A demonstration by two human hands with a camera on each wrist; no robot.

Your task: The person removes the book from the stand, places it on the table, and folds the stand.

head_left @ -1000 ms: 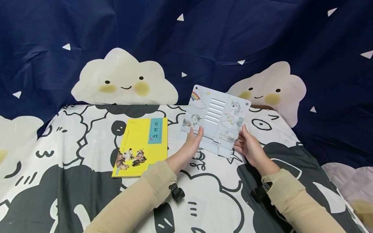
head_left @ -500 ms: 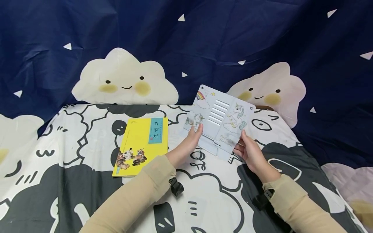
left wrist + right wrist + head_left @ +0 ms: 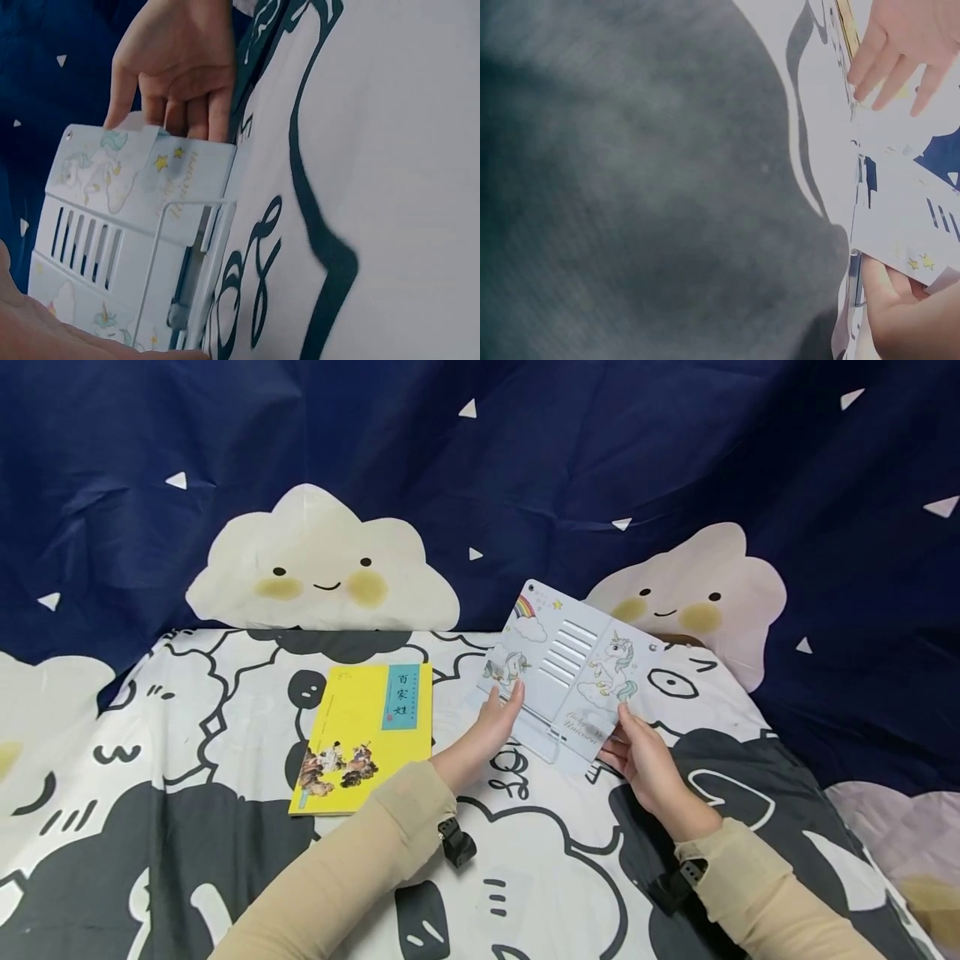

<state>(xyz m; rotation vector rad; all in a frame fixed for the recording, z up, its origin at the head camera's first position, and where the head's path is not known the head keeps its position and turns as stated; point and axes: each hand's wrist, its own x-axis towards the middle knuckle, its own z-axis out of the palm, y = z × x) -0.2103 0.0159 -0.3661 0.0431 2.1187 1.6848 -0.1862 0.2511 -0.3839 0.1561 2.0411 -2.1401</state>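
Note:
A pale blue book stand (image 3: pixel 566 668) printed with unicorns and a rainbow is held tilted above the sheep-patterned cloth. My right hand (image 3: pixel 648 768) pinches its lower right corner, thumb in front and fingers curled behind. At the lower left edge is my left hand (image 3: pixel 483 735), its thumb in front of the stand. The right wrist view shows the left hand (image 3: pixel 911 56) with straight, spread fingers. Slots and a wire bracket show on the stand (image 3: pixel 97 247) in the left wrist view, where the right hand (image 3: pixel 180 67) holds its far edge.
A yellow book (image 3: pixel 367 743) with a blue title label lies flat on the cloth (image 3: pixel 540 877), left of the stand. A dark blue curtain (image 3: pixel 525 460) with smiling clouds hangs behind.
The book stand has shifted to the right and turned clockwise. My hands have moved only slightly, and the yellow book lies where it was.

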